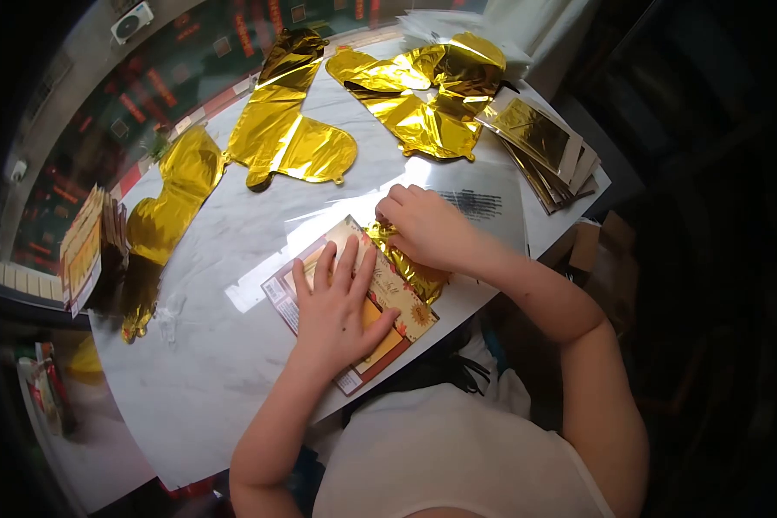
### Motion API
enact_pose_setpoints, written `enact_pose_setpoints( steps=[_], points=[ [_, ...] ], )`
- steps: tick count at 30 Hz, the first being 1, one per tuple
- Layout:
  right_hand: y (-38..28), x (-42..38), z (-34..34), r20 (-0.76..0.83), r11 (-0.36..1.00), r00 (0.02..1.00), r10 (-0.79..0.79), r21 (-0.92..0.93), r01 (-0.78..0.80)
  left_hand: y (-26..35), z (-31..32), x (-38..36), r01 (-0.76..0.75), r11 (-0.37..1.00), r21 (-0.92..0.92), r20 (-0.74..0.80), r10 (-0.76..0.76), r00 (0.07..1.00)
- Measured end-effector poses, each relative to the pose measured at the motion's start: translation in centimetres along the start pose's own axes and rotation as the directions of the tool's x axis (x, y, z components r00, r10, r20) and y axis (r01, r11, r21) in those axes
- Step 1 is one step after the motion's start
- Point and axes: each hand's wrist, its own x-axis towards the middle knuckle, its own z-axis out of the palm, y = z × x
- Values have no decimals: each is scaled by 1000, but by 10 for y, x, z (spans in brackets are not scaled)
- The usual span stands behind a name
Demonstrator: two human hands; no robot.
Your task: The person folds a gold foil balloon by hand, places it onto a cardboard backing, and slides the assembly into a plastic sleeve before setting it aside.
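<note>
White marble-look table (233, 345), strewn with flat gold foil balloons (289, 129). Near its front edge, an orange printed cardboard packet (410, 318). Left hand (341, 311) flat on it, fingers spread, grasping nothing. Right hand (423, 226) clenched on a crumpled gold foil piece (414, 274) at the packet's end.
</note>
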Motion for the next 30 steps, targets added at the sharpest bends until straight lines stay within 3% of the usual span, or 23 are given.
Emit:
enact_pose_setpoints(
  steps=[4, 7, 14, 17, 19, 23, 26, 28, 30],
  points=[
    [12, 23, -6, 291, 995, 952, 92, 12, -100, -1, 3, -1, -4, 1000, 4, -26, 4, 1000],
    [11, 35, -8, 391, 982, 907, 158, 33, -185, -1, 5, -2, 9, 1000, -18, -46, -10, 999],
    [16, 53, -7, 411, 980, 892, 186, -16, -197, -2, 8, -4, 3, 1000, 3, -52, -2, 999],
    [17, 62, -6, 504, 969, 837, 214, 0, -248, -2, 11, -4, 2, 1000, 26, -54, 0, 999],
    [5, 68, -20, 599, 947, 744, 298, -85, -311, -2, 12, -5, 4, 1000, 30, -60, -2, 998],
    [17, 81, -10, 648, 966, 719, 250, -120, -228, -3, 11, -5, 3, 1000, 27, -56, -2, 998],
    [19, 83, -14, 686, 938, 680, 259, -12, -346, -3, 12, -5, 13, 1000, 12, -57, -13, 998],
    [18, 81, -17, 692, 857, 629, 355, 28, -515, -3, 13, -5, 20, 1000, -3, -72, -21, 997],
    [17, 76, -20, 712, 870, 619, 331, 24, -492, -3, 11, -5, 23, 1000, -16, -73, -24, 997]
  ],
)
